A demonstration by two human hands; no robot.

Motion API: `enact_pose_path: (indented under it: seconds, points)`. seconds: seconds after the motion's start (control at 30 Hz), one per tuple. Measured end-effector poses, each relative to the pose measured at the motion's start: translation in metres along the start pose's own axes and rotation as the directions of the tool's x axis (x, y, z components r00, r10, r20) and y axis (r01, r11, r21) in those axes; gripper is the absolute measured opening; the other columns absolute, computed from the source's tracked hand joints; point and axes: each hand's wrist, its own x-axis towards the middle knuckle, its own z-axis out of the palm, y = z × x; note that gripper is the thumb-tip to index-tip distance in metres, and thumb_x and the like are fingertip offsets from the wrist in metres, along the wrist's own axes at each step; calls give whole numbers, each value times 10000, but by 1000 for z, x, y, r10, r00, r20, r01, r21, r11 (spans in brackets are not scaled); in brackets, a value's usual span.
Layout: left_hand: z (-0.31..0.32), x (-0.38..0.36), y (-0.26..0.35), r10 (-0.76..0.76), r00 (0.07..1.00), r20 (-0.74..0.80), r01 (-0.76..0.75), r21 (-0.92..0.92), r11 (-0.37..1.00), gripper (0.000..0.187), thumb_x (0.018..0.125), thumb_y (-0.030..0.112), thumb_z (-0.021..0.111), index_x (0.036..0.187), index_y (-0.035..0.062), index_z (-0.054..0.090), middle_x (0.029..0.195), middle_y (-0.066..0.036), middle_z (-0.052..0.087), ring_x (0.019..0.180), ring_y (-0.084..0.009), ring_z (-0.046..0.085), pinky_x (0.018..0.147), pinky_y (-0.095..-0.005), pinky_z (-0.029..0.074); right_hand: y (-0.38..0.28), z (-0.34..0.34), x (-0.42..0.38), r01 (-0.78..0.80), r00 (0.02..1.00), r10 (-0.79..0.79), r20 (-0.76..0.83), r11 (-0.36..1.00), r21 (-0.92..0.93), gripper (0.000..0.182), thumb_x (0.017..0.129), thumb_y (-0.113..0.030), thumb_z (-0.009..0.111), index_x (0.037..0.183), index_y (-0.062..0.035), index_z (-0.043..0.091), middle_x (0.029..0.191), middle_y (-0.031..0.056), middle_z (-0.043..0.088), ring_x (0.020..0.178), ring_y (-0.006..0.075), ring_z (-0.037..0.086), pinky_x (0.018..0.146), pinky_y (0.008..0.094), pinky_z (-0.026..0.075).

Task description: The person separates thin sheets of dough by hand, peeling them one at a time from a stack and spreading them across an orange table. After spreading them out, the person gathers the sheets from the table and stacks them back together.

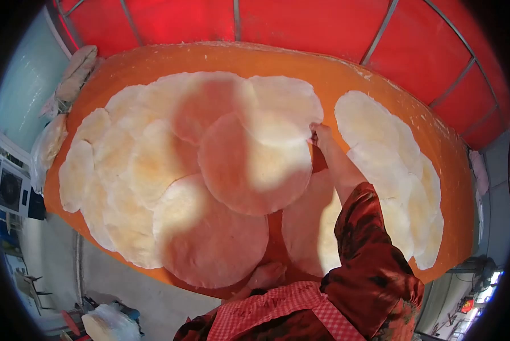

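Observation:
Several thin round flatbreads lie spread and overlapping on an orange table. My right hand (321,135) reaches far over the table, its fingers pinched at the edge of a flatbread (286,102) at the back, where that edge meets a large flatbread (257,165) in the middle. Which of the two edges is between the fingers is hard to make out. Close to my body, my left hand (269,275) is low at the table's front edge, beside the lower edge of the front flatbread (212,238). Its fingers do not show clearly.
Overlapping flatbreads (115,153) cover the table's left side, and another group (397,170) lies on the right. Red panels (306,28) with metal bars stand behind the orange table (323,74). Plastic-wrapped bundles (50,148) sit beyond the left edge. Shadows fall across the middle.

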Motion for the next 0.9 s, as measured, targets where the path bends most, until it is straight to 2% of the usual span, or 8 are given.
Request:
enact_pose_path:
  seconds: [0.13, 0.27, 0.33, 0.37, 0.4, 0.5, 0.63, 0.9]
  points:
    - [-1, 0, 0, 7, 1000, 1, -7, 36, 999, 61, 761, 88, 624, 781, 75, 568, 708, -58, 523, 619, -236, 555, 523, -362, 483, -20, -30, -14, -23, 996, 19, 88, 998, 54, 67, 799, -65, 598, 854, -98, 616, 703, 28, 589, 589, 177, 582, 498, 342, 519]
    - [6, -4, -38, -128, 978, 163, 154, -163, 974, 62, 758, 72, 621, 765, 67, 560, 707, -74, 521, 626, -260, 556, 532, -378, 485, -37, -96, -80, 259, 966, -258, -30, 963, 68, 81, 862, -81, 568, 933, -79, 606, 833, 56, 646, 779, 185, 627, 622, 352, 514]
    - [25, -23, -33, -190, 929, 318, 285, -286, 915, 64, 756, 63, 620, 757, 64, 556, 706, -83, 521, 629, -272, 556, 537, -386, 487, -29, -152, -135, 416, 908, -418, -1, 904, -97, 74, 866, -86, 572, 933, -80, 605, 846, 51, 652, 794, 178, 638, 640, 329, 506]
    - [12, -9, -11, -148, 971, 186, 183, -189, 965, 53, 759, 51, 612, 770, 53, 560, 717, -99, 527, 643, -292, 558, 552, -400, 490, -27, -170, -184, 459, 885, -466, -6, 875, -154, 73, 863, -99, 581, 929, -84, 610, 857, 38, 655, 782, 165, 637, 666, 307, 500]
    - [-4, 10, 8, -76, 996, 36, 78, -65, 995, 45, 763, 39, 604, 782, 42, 564, 728, -116, 534, 656, -311, 560, 568, -414, 494, -7, -197, -210, 424, 888, -455, -72, 868, -259, 77, 861, -97, 578, 929, -89, 613, 854, 33, 654, 779, 154, 633, 651, 308, 500]
    - [-4, 15, 13, -62, 998, -23, 60, -100, 993, 75, 777, 9, 590, 852, 14, 588, 793, -151, 566, 713, -346, 580, 612, -414, 492, 71, -293, -269, 184, 918, -315, -240, 876, -445, 91, 852, -110, 583, 932, -99, 625, 847, 16, 650, 751, 128, 626, 593, 303, 494]
    - [1, 16, 15, -40, 999, -28, 39, -42, 998, 83, 775, 24, 586, 858, 24, 591, 805, -145, 565, 729, -341, 583, 623, -426, 492, 147, -346, -342, -48, 859, -119, -497, 949, -310, 78, 848, -141, 623, 901, -84, 627, 771, 11, 640, 656, 121, 609, 531, 270, 487]
    - [7, 14, 17, 18, 998, -63, -16, 35, 999, 68, 778, 16, 583, 842, 33, 569, 775, -134, 559, 702, -329, 575, 616, -401, 479, 164, -313, -339, 30, 921, -88, -379, 987, -155, 148, 828, -137, 661, 752, -36, 585, 621, 41, 565, 442, 110, 453, 376, 248, 352]
